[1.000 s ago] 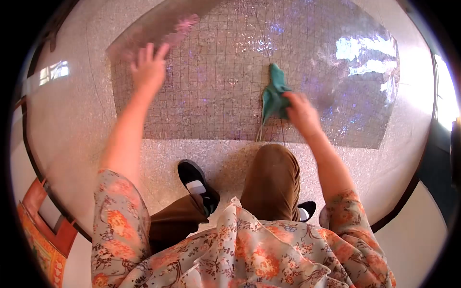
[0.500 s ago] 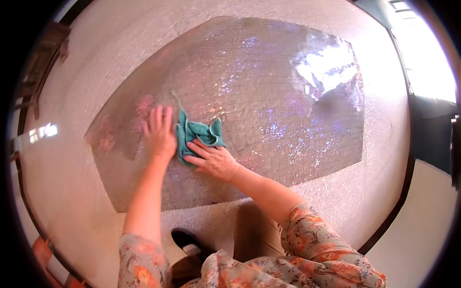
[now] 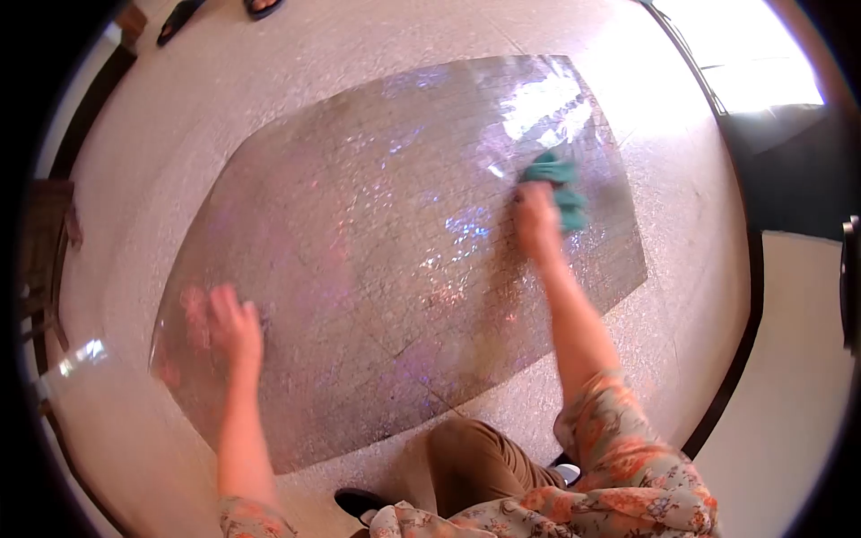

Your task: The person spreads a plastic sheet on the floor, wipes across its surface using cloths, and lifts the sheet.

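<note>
A shiny, see-through sheet with a grid pattern (image 3: 359, 242) lies flat on the speckled floor. My right hand (image 3: 538, 220) is at the sheet's right part, blurred, with its fingers on a bunched green cloth (image 3: 567, 193). The cloth spreads out beyond and to the right of the fingers. Over the sheet's left end is my left hand (image 3: 236, 327), fingers apart and nothing held, with a pinkish reflection beside it. Whether the left fingertips touch the surface cannot be told.
Another person's sandalled feet (image 3: 262, 7) are at the top left. A dark wooden piece of furniture (image 3: 45, 260) stands at the left edge. Bright light falls from the upper right. My own shoe (image 3: 359, 502) rests near the sheet's front edge.
The green cloth and my right hand have moved from beside my left hand far to the right. My left hand is now nearer the sheet's left end. The view has shifted, and sandalled feet appear.
</note>
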{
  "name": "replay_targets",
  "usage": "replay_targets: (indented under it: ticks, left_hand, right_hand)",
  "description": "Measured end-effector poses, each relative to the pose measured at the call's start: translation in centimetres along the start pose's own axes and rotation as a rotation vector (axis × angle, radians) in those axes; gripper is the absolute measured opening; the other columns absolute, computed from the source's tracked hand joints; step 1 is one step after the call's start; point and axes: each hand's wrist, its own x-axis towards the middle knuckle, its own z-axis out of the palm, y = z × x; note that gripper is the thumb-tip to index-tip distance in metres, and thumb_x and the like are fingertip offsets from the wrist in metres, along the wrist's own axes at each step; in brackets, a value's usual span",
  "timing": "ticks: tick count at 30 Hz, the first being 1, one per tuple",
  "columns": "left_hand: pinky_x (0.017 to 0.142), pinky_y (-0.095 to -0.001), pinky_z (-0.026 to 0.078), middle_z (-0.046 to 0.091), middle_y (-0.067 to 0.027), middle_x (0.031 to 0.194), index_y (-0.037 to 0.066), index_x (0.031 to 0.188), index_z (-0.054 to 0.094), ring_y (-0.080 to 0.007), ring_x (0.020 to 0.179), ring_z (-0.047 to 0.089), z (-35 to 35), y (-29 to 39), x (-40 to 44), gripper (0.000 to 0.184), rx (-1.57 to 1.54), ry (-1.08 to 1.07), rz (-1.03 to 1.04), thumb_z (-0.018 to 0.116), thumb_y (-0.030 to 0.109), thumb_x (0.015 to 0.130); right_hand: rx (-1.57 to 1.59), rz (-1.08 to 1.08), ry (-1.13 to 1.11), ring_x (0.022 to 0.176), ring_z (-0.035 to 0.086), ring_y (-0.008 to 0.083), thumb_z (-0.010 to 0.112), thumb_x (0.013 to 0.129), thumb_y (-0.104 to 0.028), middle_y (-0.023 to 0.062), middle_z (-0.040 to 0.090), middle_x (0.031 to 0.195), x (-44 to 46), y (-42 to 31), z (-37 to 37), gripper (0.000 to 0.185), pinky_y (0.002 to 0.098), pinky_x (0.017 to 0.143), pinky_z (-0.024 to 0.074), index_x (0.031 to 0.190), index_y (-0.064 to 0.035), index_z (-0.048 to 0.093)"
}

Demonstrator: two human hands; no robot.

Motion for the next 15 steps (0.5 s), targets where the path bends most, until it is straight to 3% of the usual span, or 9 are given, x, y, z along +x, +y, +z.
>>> replay_targets:
  ticks: [1,2,3,4,7,9,10,12,15]
  left_hand:
    - [0.105,-0.0487,0.024,0.031,-0.0172,0.143,0.008,0.138,0.032,-0.0317,0.133,0.028,0.4,3.8,1.2,0.052,0.013,0.112,0.162,0.042,0.029,0.092]
    - [0.104,-0.0508,0.024,0.031,-0.0157,0.143,0.010,0.138,0.033,-0.0303,0.133,0.028,1.0,7.8,2.7,0.052,0.020,0.225,0.326,0.042,0.029,0.091]
    - [0.104,-0.0508,0.024,0.031,-0.0157,0.143,0.010,0.138,0.033,-0.0303,0.133,0.028,1.0,11.5,4.7,0.052,0.001,0.235,0.345,0.042,0.029,0.091]
    - [0.104,-0.0523,0.023,0.030,-0.0144,0.144,0.010,0.139,0.033,-0.0297,0.134,0.028,0.8,14.9,6.5,0.053,0.016,0.304,0.271,0.043,0.030,0.090]
    - [0.104,-0.0536,0.022,0.029,-0.0127,0.145,0.011,0.139,0.032,-0.0289,0.134,0.027,0.9,17.4,8.0,0.054,0.021,0.347,0.200,0.042,0.031,0.090]
    - [0.104,-0.0534,0.020,0.029,-0.0133,0.145,0.011,0.140,0.032,-0.0296,0.135,0.025,0.8,17.3,7.8,0.053,-0.001,0.368,0.222,0.041,0.029,0.091]
    - [0.104,-0.0534,0.020,0.029,-0.0133,0.145,0.011,0.140,0.032,-0.0296,0.135,0.025,0.7,17.1,7.5,0.053,0.011,0.360,0.229,0.041,0.029,0.091]
    - [0.105,-0.0540,0.019,0.026,-0.0121,0.147,0.011,0.142,0.028,-0.0287,0.136,0.022,0.3,17.3,7.7,0.054,-0.015,0.310,0.219,0.040,0.028,0.092]
    - [0.104,-0.0544,0.018,0.025,-0.0137,0.147,0.009,0.141,0.028,-0.0306,0.137,0.021,0.0,17.7,7.7,0.054,-0.005,0.301,0.229,0.039,0.026,0.091]
  right_hand:
    - [-0.242,-0.174,-0.145,0.115,0.048,0.0317,0.057,0.074,-0.006,0.0173,0.054,0.116,-0.8,-4.3,0.8,0.035,0.0428,0.091,0.0427,0.109,-0.0035,0.059]
    - [0.003,-0.395,-0.006,0.116,0.048,0.0310,0.055,0.077,-0.006,0.0151,0.054,0.117,-3.3,-6.6,4.0,0.033,0.0445,0.095,0.0404,0.110,-0.0058,0.059]
    - [0.231,-0.426,-0.180,0.118,0.047,0.0309,0.052,0.080,-0.006,0.0123,0.053,0.120,-4.1,-11.6,1.4,0.035,0.0469,0.097,0.0382,0.114,-0.0119,0.058]
    - [0.437,-0.526,-0.234,0.115,0.049,0.0291,0.050,0.081,-0.007,0.0102,0.053,0.121,-5.5,-13.6,3.7,0.034,0.0457,0.096,0.0392,0.112,-0.0178,0.058]
    - [0.339,-0.685,-0.231,0.110,0.052,0.0263,0.051,0.079,-0.008,0.0094,0.052,0.120,-0.6,-12.7,2.9,0.029,0.0428,0.091,0.0436,0.106,-0.0185,0.059]
    - [0.200,-0.588,-0.139,0.107,0.053,0.0267,0.055,0.076,-0.010,0.0093,0.053,0.117,5.3,-8.7,3.4,0.016,0.0385,0.081,0.0474,0.091,-0.0149,0.059]
    - [0.204,-0.443,-0.107,0.110,0.051,0.0286,0.058,0.076,-0.012,0.0094,0.052,0.118,8.0,-6.7,2.2,0.017,0.0406,0.085,0.0446,0.092,-0.0157,0.061]
    - [-0.072,-0.244,0.132,0.114,0.049,0.0303,0.061,0.079,-0.016,0.0104,0.050,0.125,10.4,-0.3,2.0,0.027,0.0428,0.091,0.0401,0.106,-0.0208,0.062]
    - [-0.278,-0.077,0.324,0.110,0.051,0.0323,0.057,0.080,-0.012,0.0135,0.054,0.121,12.9,10.5,-1.8,0.031,0.0425,0.088,0.0428,0.110,-0.0180,0.060]
